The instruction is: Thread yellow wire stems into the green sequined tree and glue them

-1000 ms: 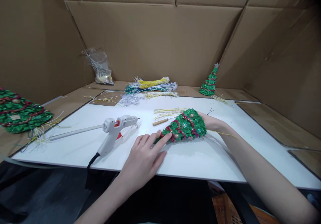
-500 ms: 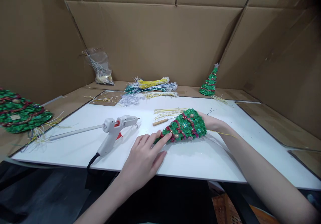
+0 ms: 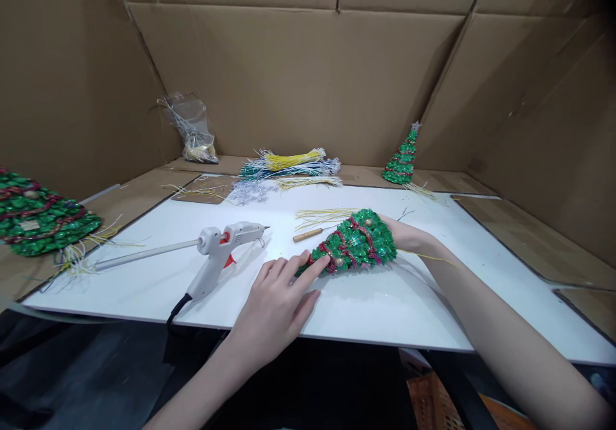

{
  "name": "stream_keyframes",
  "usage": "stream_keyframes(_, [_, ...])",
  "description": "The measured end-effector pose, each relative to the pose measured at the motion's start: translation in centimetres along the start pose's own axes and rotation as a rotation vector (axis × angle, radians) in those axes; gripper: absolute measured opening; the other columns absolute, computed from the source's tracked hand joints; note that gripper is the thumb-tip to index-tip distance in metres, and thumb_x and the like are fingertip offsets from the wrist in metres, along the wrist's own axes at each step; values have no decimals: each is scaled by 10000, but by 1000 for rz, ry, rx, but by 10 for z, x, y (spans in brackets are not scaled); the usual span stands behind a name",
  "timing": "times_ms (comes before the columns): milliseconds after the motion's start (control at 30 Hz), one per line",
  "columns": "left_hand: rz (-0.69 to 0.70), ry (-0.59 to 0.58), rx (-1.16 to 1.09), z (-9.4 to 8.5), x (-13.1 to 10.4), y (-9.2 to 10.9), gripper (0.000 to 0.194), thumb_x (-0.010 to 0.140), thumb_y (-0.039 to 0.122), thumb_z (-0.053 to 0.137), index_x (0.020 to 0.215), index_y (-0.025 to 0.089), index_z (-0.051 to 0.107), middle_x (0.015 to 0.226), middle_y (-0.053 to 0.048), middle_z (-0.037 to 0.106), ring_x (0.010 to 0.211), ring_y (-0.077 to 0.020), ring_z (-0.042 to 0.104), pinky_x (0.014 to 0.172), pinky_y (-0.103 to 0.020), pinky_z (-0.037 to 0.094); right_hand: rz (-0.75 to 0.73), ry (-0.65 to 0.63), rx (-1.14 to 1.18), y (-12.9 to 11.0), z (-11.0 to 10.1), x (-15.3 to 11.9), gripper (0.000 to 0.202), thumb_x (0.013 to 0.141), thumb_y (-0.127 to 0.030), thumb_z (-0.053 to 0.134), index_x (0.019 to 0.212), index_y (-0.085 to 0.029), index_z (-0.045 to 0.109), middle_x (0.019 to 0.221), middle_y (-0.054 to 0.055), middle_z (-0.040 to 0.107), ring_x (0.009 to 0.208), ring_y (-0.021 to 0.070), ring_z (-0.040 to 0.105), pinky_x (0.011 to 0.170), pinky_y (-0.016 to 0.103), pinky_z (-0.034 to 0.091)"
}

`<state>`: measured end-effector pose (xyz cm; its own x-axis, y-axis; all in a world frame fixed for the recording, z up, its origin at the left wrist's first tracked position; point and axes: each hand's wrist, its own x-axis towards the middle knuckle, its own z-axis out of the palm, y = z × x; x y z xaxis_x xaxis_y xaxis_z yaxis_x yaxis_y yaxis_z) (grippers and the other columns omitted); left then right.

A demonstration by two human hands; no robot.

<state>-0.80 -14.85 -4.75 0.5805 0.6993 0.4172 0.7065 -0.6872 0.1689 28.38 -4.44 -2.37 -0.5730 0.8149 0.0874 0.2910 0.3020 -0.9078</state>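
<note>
A small green tinsel Christmas tree (image 3: pixel 359 240) with red garland and gold beads lies tilted on its side above the white board, tip to the left. My left hand (image 3: pixel 283 295) closes on the narrow tip, index finger along the garland and thumb lower, near the board. Behind the wide base, my right hand (image 3: pixel 397 232) grips the tree; its fingers are hidden. Just beyond the tree lie a wooden-handled tool (image 3: pixel 308 235) with a thin metal shaft and some loose yellow wires (image 3: pixel 322 215). Left of my left hand stands a white glue gun (image 3: pixel 219 250) with a red trigger.
Wire bundles (image 3: pixel 293 160) and silvery pieces (image 3: pixel 253 191) lie at the back. A finished-looking tree with a star (image 3: pixel 402 157) stands back right; a larger tree (image 3: pixel 43 218) sits far left near wire scraps. A plastic bag (image 3: pixel 192 128) leans on the cardboard wall (image 3: pixel 289 70).
</note>
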Motion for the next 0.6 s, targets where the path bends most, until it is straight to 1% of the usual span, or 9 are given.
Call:
stream_keyframes(267, [1,1,-10,0,-1,0,515,977,257,450,1479,300,345,1357,-87,517,1171,-267,497,947,-449,417,-11,6,-24,-1,0,0,520,667,-396,793,1138,-201,690,1189,87,696,1115,306,625,988,450,493])
stream_keyframes(467, [-4,1,-11,0,-1,0,505,977,264,451,1472,299,358,1348,-87,522,1175,-266,496,950,-447,416,-1,-2,-17,-1,0,0,589,658,-410,801,1187,-191,666,1180,97,701,1099,307,635,969,450,509])
stream_keyframes(600, [-2,0,-10,0,-1,0,512,976,264,454,1476,301,352,1353,-86,518,1178,-267,495,954,-449,414,-7,-9,-21,-3,0,0,577,660,-418,800,1176,-194,673,1161,93,709,1087,307,643,957,448,518])
